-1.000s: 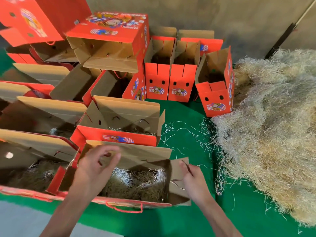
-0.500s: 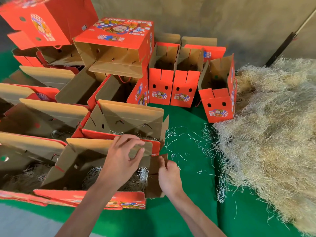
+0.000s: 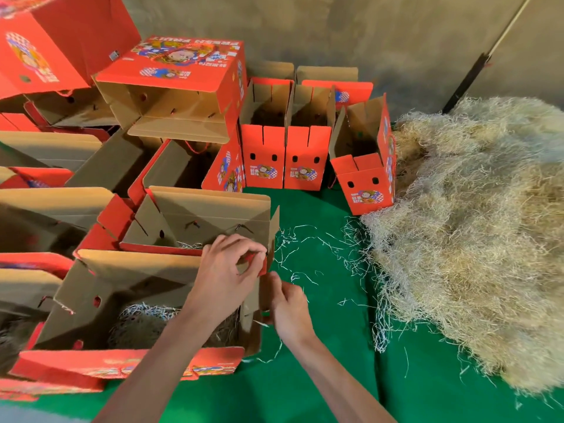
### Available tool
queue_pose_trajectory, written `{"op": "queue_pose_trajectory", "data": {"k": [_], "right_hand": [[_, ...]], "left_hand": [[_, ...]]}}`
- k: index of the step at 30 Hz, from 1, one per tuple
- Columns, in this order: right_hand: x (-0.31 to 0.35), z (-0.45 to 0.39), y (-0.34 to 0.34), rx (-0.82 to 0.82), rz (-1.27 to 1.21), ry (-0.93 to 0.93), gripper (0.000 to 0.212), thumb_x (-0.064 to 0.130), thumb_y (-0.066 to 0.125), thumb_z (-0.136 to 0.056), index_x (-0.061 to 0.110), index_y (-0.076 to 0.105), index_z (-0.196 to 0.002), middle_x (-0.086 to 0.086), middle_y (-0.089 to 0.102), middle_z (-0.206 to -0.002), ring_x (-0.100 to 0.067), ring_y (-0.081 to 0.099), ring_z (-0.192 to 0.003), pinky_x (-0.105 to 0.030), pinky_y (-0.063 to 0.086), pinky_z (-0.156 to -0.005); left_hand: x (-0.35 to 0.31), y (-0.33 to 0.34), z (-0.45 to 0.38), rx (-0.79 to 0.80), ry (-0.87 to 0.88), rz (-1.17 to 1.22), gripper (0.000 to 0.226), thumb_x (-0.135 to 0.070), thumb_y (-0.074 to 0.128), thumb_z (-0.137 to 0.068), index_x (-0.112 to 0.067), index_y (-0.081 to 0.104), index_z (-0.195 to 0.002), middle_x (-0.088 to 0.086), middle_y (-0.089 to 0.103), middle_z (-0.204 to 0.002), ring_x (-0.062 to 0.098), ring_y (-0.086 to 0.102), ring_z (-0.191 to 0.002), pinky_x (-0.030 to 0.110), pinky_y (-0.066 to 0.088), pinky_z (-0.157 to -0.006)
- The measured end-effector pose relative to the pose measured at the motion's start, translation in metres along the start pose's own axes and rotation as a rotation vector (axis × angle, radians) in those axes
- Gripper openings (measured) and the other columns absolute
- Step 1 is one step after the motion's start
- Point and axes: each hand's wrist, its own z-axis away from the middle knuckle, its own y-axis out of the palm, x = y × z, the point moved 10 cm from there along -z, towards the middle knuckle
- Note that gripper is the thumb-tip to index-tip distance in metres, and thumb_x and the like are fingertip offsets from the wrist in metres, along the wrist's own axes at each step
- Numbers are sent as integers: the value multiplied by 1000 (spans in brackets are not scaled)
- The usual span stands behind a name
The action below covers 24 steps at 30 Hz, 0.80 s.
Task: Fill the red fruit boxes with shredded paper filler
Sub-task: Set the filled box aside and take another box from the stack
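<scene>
Item: nearest red fruit box (image 3: 128,361), open-topped, standing at the lower left on the green cloth (image 3: 320,377). It already holds a nest of shredded paper filler (image 3: 143,322) in its bottom. Corrugated card, so you can expect it to be light and fairly stiff along the panels but weak at the creases; the flaps will fold and spring, and a hard squeeze would likely dent them.

Your left hand (image 3: 229,270) is curled over the right end of the box, fingers pinching the red-faced end flap (image 3: 259,264) at the far corner. Your right hand (image 3: 288,309) sits just beside it on the outside, fingertips nipped on the edge of the brown side flap (image 3: 254,300). Both are grasping card, not filler.

Item: loose filler pile (image 3: 473,224), a big pale heap on the right, well apart from your hands, with stray strands trailing across the cloth between. Judged very light, springy and tangly (it should cling to itself and shed). Take it in open double handfuls from the pile's near edge, not by single strands.

Item: further boxes. One (image 3: 198,221) directly behind yours shows a little filler; the upright ones (image 3: 305,160) at the back look dark inside, contents not discernible. Lift any box by its walls or base, not by a flap.
</scene>
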Motion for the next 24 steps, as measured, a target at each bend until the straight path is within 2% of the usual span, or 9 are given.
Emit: {"op": "queue_pose_trajectory", "data": {"k": [4, 7, 11, 13, 17, 20, 21, 23, 24], "right_hand": [[9, -13, -37, -67, -108, -36, 69, 63, 36, -97, 5, 67, -79, -14, 73, -74, -35, 72, -67, -47, 60, -63], [27, -28, -74, -142, -204, -73, 59, 48, 37, -105, 3, 70, -87, -12, 75, -78, -32, 74, -69, -43, 60, -62], [68, -53, -122, -244, -235, -158, 54, 40, 35, -107, 4, 71, -90, -11, 76, -79, -29, 75, -74, -40, 60, -67], [88, -66, -143, -296, -222, -201, 53, 41, 35, -107, 7, 72, -91, -9, 76, -81, -26, 74, -78, -41, 60, -74], [142, -95, -185, -439, 55, -431, 33, 38, 42, -106, 24, 67, -88, 3, 66, -76, -11, 60, -67, -38, 48, -63], [173, -131, -221, -523, 190, -500, 26, 32, 49, -103, 16, 67, -114, -1, 68, -105, -12, 63, -95, -37, 53, -82], [181, -145, -231, -536, 250, -495, 29, 32, 49, -103, 15, 65, -120, -5, 65, -115, -18, 62, -104, -35, 52, -87], [191, -174, -247, -532, 390, -452, 33, 32, 48, -103, 15, 61, -128, -11, 57, -128, -26, 59, -112, -29, 45, -89], [192, -189, -253, -525, 461, -422, 35, 33, 47, -103, 17, 60, -132, -13, 53, -133, -29, 58, -114, -30, 44, -89]], "left_hand": [[-20, 7, -16, 4, 63, 72, 8, -30, 63, -95, -29, 71, -97, -21, 64, -98, 4, 55, -99, 39, 43, -95], [-44, 16, -40, 22, 128, 169, 8, -27, 64, -94, -26, 72, -98, -19, 64, -95, 5, 60, -90, 34, 52, -83], [-64, 39, -84, 59, 121, 209, 11, -34, 62, -95, -34, 68, -104, -26, 61, -103, -4, 58, -97, 11, 41, -74], [-70, 53, -109, 71, 102, 230, 15, -35, 62, -95, -37, 65, -109, -28, 60, -107, -13, 55, -93, 7, 37, -71], [-82, 80, -156, 121, 99, 245, 29, -31, 63, -95, -37, 59, -124, -18, 58, -125, -6, 56, -104, 18, 45, -84], [-88, 94, -190, 152, 108, 230, 36, -29, 62, -96, -38, 55, -131, -9, 56, -129, 2, 57, -108, 20, 47, -89], [-89, 99, -201, 173, 110, 207, 38, -29, 61, -97, -38, 55, -133, -7, 55, -131, 1, 58, -106, 15, 46, -85], [-87, 113, -224, 231, 119, 154, 40, -27, 60, -98, -38, 54, -136, -4, 54, -132, -6, 60, -85, 1, 39, -64], [-87, 120, -235, 259, 119, 140, 42, -25, 60, -98, -37, 54, -137, -1, 54, -132, -6, 60, -75, 1, 37, -55]]}}
